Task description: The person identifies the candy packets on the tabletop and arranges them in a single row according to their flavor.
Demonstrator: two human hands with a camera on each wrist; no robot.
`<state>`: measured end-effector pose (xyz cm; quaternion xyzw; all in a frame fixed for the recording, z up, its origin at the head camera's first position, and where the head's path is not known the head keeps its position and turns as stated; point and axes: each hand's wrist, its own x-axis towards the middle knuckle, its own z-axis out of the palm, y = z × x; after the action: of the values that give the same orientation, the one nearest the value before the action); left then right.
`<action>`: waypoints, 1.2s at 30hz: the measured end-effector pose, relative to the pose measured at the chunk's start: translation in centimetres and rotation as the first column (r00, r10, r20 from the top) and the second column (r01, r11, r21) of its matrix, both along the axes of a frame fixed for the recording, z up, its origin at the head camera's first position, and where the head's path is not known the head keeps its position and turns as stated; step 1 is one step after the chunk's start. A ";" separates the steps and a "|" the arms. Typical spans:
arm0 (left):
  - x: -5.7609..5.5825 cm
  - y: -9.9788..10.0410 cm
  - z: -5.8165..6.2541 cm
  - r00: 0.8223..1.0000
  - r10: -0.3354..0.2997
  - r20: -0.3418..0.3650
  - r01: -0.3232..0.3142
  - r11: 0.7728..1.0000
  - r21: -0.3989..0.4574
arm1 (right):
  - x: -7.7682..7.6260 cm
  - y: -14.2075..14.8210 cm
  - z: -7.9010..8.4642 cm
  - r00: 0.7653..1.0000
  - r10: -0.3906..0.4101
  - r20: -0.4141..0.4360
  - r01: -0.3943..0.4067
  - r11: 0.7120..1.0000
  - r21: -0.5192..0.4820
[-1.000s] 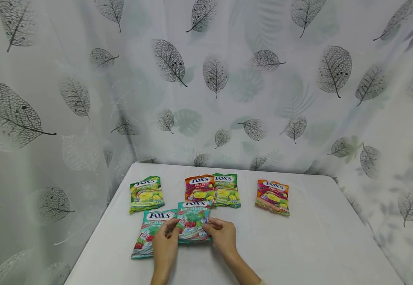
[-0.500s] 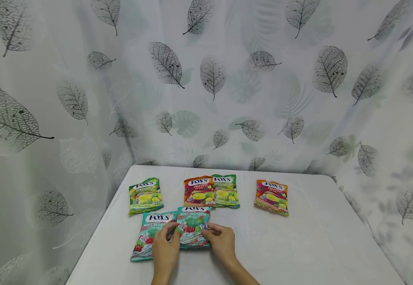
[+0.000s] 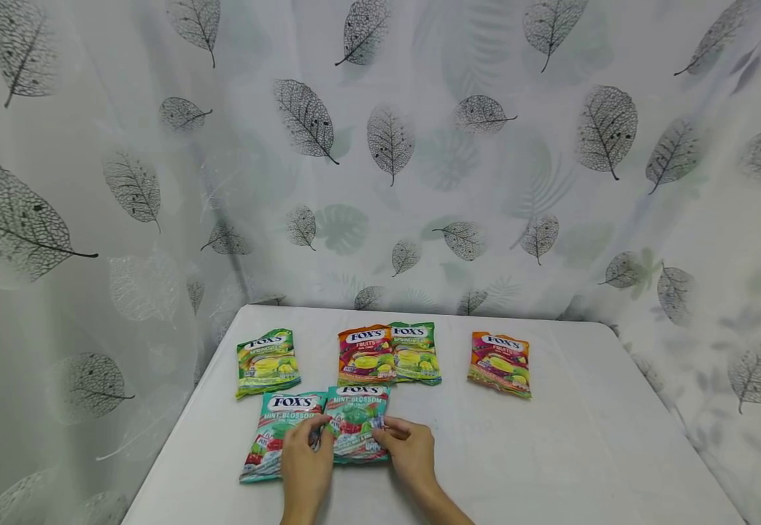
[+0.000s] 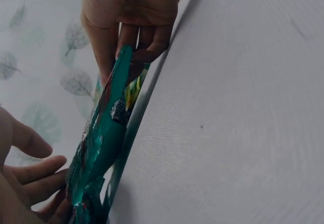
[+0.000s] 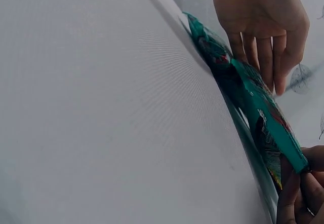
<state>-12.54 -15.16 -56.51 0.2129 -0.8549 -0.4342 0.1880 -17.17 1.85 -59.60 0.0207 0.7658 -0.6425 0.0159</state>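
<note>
Two teal Mint Blossom candy bags lie side by side at the table's front in the head view. My right hand (image 3: pixel 413 450) pinches the lower right edge of the right-hand teal bag (image 3: pixel 356 421), thumb on its front. At the seam between the bags, my left hand (image 3: pixel 306 461) touches them with extended fingers and covers part of the left-hand teal bag (image 3: pixel 268 437). In the left wrist view, the left thumb stands apart from the fingers, which reach the teal bag (image 4: pixel 109 133). The right wrist view shows the right fingers (image 5: pixel 291 193) gripping the bag's corner.
Behind lie a green Spring Tea bag (image 3: pixel 267 364) at left, a red Fruits bag (image 3: pixel 365 357) overlapping another green bag (image 3: pixel 417 357), and a second Fruits bag (image 3: pixel 501 364) at right. The white table (image 3: pixel 584 437) backs onto a leaf-print curtain (image 3: pixel 419 182).
The right-hand teal bag has come down toward the table's front, level with the other teal bag. Both hands moved slightly nearer with it. The bags behind keep their places.
</note>
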 end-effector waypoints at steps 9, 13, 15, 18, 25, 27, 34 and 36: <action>0.3 0.3 -0.1 0.999 0.003 0.033 -0.003 1.000 -0.006 | 0.4 0.1 -0.1 1.000 0.014 0.014 -0.015 1.000 0.028; 0.3 0.5 -0.1 0.999 -0.001 0.044 0.003 0.999 -0.034 | 0.5 0.3 0.0 0.999 0.036 0.004 -0.036 0.998 0.052; 0.4 0.6 -0.2 0.999 -0.002 0.043 0.005 0.998 -0.060 | 0.4 0.4 0.0 0.999 0.043 -0.011 -0.042 0.996 0.073; 0.4 0.8 -0.3 1.000 -0.008 0.029 0.011 0.994 -0.108 | 0.3 0.5 0.0 0.999 0.045 -0.025 -0.042 0.992 0.122; 0.5 1.0 -0.5 0.999 -0.032 0.037 0.038 0.983 -0.178 | -0.3 0.9 0.0 0.996 0.083 -0.043 -0.072 0.972 0.223; 0.5 1.0 -0.5 0.999 -0.035 0.037 0.041 0.981 -0.190 | -0.4 1.1 0.1 0.994 0.100 -0.050 -0.084 0.963 0.255; 0.6 1.1 -0.5 0.999 -0.051 0.013 0.053 0.977 -0.207 | -0.8 1.6 0.4 0.990 0.128 -0.065 -0.088 0.900 0.427; 0.5 1.0 -0.6 0.998 -0.054 0.025 0.058 0.977 -0.207 | -0.9 1.8 0.6 0.988 0.145 -0.056 -0.107 0.894 0.435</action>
<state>-12.05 -14.13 -57.10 0.1722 -0.9028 -0.3459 0.1888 -18.07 3.62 -59.03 -0.0538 0.8884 -0.4554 0.0192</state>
